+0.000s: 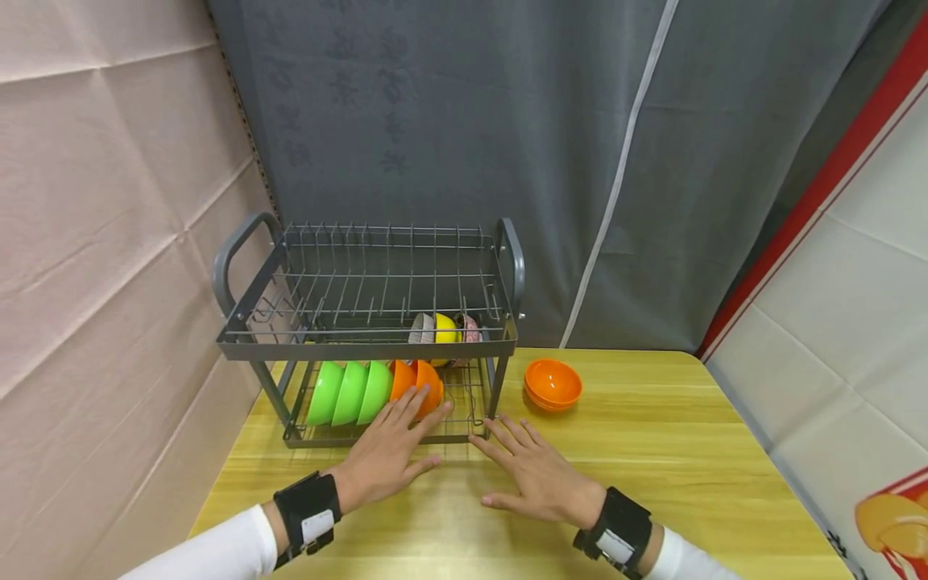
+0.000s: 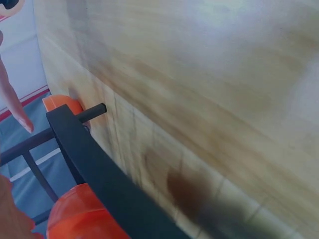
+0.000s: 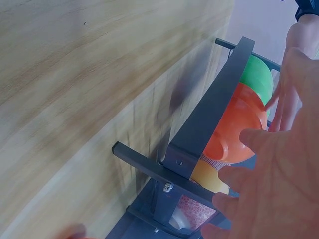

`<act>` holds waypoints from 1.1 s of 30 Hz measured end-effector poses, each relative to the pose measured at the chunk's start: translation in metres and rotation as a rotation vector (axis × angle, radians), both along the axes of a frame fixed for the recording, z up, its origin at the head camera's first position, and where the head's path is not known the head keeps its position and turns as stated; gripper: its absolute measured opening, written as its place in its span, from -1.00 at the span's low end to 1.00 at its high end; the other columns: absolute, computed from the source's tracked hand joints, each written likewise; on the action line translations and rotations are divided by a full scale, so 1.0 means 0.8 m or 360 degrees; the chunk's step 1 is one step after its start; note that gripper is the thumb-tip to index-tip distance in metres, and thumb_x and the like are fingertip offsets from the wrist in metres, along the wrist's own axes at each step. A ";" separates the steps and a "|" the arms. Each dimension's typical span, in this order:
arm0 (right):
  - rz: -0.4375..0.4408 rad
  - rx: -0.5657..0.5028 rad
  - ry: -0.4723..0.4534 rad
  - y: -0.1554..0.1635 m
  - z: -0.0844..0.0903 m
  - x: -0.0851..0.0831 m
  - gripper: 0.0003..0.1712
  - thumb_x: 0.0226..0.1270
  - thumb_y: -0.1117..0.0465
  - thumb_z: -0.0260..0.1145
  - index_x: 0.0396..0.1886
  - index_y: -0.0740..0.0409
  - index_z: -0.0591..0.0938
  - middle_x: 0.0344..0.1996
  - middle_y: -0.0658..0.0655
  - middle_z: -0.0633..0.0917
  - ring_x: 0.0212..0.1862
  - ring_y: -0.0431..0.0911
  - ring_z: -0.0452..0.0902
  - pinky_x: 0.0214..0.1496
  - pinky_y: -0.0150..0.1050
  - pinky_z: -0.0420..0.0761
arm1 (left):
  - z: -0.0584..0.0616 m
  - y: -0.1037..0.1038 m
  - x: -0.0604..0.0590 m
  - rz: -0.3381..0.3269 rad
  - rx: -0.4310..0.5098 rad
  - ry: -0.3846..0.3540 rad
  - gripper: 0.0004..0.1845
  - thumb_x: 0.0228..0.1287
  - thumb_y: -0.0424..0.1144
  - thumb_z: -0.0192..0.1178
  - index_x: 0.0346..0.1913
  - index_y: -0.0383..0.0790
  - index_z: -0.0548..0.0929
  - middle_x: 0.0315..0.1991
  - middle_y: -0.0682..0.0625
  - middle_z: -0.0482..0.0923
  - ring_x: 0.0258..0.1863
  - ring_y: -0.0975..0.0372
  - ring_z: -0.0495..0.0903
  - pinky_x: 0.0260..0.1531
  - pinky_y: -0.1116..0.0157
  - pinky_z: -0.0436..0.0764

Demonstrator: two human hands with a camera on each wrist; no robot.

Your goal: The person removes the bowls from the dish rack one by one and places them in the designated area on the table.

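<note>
Orange bowls (image 1: 429, 375) stand on edge in the lower tier of the dish rack (image 1: 362, 352), right of its middle, just beyond the hands. Nearest, on the wooden table (image 1: 449, 524) before the rack, the right hand (image 1: 540, 479) is spread with its fingers nearly straight toward the rack's front right corner, and it holds nothing. The left hand (image 1: 384, 455) reaches at the rack's lower front edge, fingers extended and parted, thumb out to the side. It grips nothing; whether its fingertips touch the orange bowls I cannot tell.

These bowls look light, stiff and glossy, probably plastic, so they should survive a knock but may slide under a dry fingertip. Best hold would be a pinch on the rim, thumb inside and fingers along the outer wall, drawn out below the rack's upper bar.

Left of them in the rack, three green bowls (image 1: 350, 395) lean in a row and would likely handle alike. Right of the rack sits a nested orange stack (image 1: 553, 385); gripping both rims together should keep it from slipping apart. Deeper in the rack, a yellow cup (image 1: 445, 329) and a pink cup (image 1: 470, 330) may be ceramic and more fragile. Behind the rack hangs a grey curtain (image 1: 435, 121).
</note>
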State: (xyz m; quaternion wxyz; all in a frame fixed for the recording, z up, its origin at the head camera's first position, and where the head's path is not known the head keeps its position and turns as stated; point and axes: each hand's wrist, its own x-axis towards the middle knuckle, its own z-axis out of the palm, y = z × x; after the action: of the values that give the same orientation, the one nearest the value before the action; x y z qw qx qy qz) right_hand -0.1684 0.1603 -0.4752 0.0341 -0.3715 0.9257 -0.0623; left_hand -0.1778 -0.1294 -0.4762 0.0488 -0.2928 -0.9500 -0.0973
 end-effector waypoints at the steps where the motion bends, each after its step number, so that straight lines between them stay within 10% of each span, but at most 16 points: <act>1: 0.0002 -0.0004 -0.0009 0.000 0.001 0.000 -0.03 0.39 -0.54 -0.08 0.64 -0.18 0.12 0.64 0.17 0.07 0.64 0.21 -0.03 0.61 0.28 0.09 | -0.001 0.000 -0.001 0.0013 0.0036 -0.0014 -0.20 0.48 0.37 -0.15 0.64 0.22 -0.05 0.67 -0.20 -0.17 0.65 -0.10 -0.09 0.59 -0.15 0.07; 19: 0.0012 0.0011 -0.0055 0.001 0.001 -0.005 -0.03 0.39 -0.54 -0.06 0.64 -0.20 0.11 0.65 0.17 0.06 0.64 0.23 -0.02 0.61 0.27 0.11 | -0.003 0.014 -0.008 0.0226 0.0793 -0.0372 -0.21 0.58 0.15 -0.08 0.65 -0.09 -0.07 0.67 -0.20 -0.30 0.58 -0.20 0.07 0.42 -0.29 0.28; 33: -0.0002 0.0014 -0.0050 0.000 -0.001 -0.006 -0.03 0.39 -0.54 -0.07 0.64 -0.20 0.10 0.64 0.18 0.06 0.63 0.23 -0.02 0.60 0.28 0.11 | -0.018 0.024 -0.037 0.0528 0.1083 -0.0528 -0.17 0.46 -0.16 0.18 0.62 -0.27 -0.01 0.43 -0.41 0.35 0.27 -0.22 0.54 0.21 -0.18 0.58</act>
State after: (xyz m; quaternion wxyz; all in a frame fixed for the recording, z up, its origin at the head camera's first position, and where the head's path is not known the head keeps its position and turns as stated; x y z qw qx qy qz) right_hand -0.1736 0.1600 -0.4762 0.0502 -0.3697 0.9256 -0.0640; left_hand -0.2078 -0.1106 -0.4909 0.0039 -0.0832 -0.8929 -0.4425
